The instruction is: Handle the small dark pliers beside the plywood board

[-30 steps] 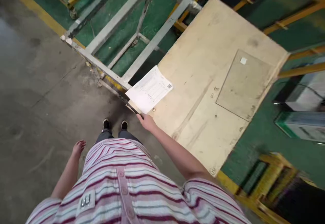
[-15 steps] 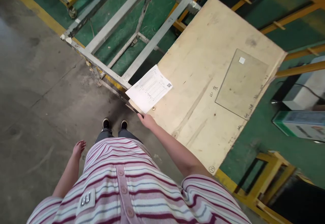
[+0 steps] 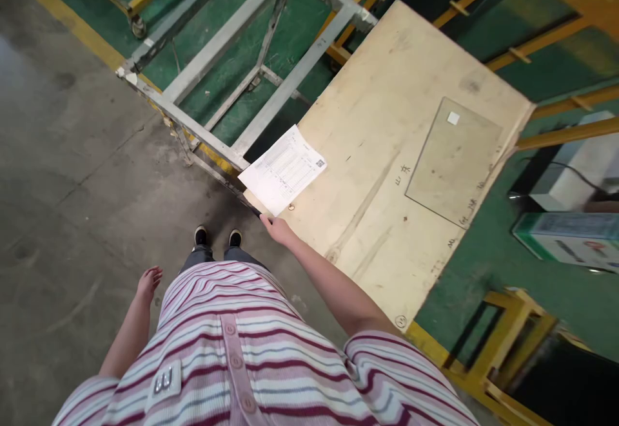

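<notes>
Head camera, single view — high, facing steeply down, mid-distance

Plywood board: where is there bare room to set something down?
The plywood board is bare between the printed sheet and the glass pane, and along its near edge. The near-left corner is crowded: the sheet lies there, and the right hand is at it.

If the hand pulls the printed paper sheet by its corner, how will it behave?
The printed paper sheet looks thin, so it would probably bend and droop. It lies flat on the smooth plywood board, so the right hand at its corner could likely slide it easily.
</notes>
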Tool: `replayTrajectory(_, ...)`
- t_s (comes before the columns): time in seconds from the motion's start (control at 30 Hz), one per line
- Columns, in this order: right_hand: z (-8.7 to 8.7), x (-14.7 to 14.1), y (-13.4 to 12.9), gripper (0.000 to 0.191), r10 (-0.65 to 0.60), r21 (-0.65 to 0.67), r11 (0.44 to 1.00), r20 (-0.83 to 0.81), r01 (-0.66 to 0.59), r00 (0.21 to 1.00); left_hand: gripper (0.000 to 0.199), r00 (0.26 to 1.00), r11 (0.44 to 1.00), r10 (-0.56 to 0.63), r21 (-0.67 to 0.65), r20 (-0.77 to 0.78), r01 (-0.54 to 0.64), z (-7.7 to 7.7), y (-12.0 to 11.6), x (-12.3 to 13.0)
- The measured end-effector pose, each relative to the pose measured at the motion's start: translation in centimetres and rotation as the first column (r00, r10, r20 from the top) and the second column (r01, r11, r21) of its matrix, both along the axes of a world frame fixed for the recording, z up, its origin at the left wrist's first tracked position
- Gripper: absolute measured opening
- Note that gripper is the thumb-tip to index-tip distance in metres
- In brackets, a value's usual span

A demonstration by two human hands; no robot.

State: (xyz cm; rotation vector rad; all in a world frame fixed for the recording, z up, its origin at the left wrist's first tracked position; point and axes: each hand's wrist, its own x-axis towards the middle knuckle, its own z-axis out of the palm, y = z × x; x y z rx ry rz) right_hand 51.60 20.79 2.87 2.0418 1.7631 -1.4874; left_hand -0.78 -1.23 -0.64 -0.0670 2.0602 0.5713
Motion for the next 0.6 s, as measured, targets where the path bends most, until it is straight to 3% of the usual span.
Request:
replayTrajectory(0.13,0.6,-0.3,0.1,0.072,-0.063,-0.045,0.997,-0.024,0.062,0.998,0.022,1.000,1.000,0.019,-0.012,0.005,-0.019,0.1,-0.3,0.0)
replayTrajectory(0.23,2.8,-1.3,-0.3,0.073,-0.104,0.059,0.992,-0.081,0.109,0.991,0.021,1.000,0.999,0.026,-0.018,0.009,-0.026,0.2,-0.4,0.0)
replayTrajectory(0.37,4.4,-2.4,-0.9,0.064,0.071,0.263,0.963,-0.021,-0.063,0.997,0.019,1.000,0.999,0.025,-0.038,0.005,-0.025,0.3,-0.4,-0.1)
replayTrajectory(0.43,3.8,-2.2,-1.0,0.062,0.122,0.188,0.972,0.102,-0.140,0.987,0.020,1.000,0.999,0.020,-0.030,0.009,-0.020,0.4,-0.1,-0.2)
replayTrajectory(0.5,2.8,-1.8,-1.2,0.066,0.113,0.053,0.991,0.177,-0.124,0.978,0.021,1.000,1.000,0.019,-0.016,0.012,-0.018,0.5,0.1,-0.4)
replayTrajectory(0.6,2.1,-1.5,-2.1,0.076,0.078,-0.044,0.996,0.101,-0.074,0.992,0.021,1.000,1.000,0.029,-0.007,-0.001,-0.029,0.8,0.2,-0.8)
